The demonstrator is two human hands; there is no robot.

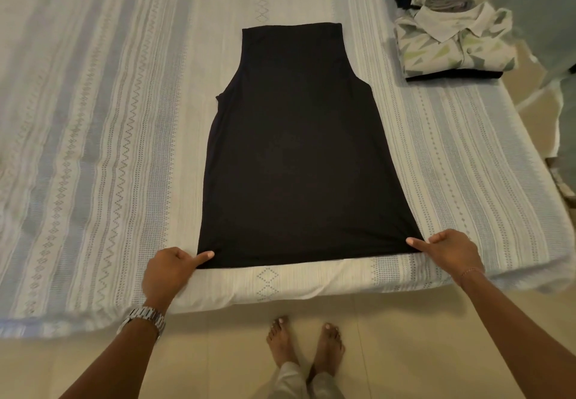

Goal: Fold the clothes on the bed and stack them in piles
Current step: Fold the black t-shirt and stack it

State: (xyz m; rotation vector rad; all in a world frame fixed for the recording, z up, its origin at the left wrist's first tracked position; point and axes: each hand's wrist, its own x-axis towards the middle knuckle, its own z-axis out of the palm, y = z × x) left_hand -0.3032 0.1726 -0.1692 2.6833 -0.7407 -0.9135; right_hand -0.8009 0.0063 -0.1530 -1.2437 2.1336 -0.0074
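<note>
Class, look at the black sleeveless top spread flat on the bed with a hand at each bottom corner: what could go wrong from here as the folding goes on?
1. The left hand and right hand pinch only the hem corners of the black top; the middle may sag and crease when lifted.
2. The hem lies near the bed edge, so the top might slip to the floor.
3. The patterned shirt tops an uneven pile near the bed's side; adding more could topple it.
</note>
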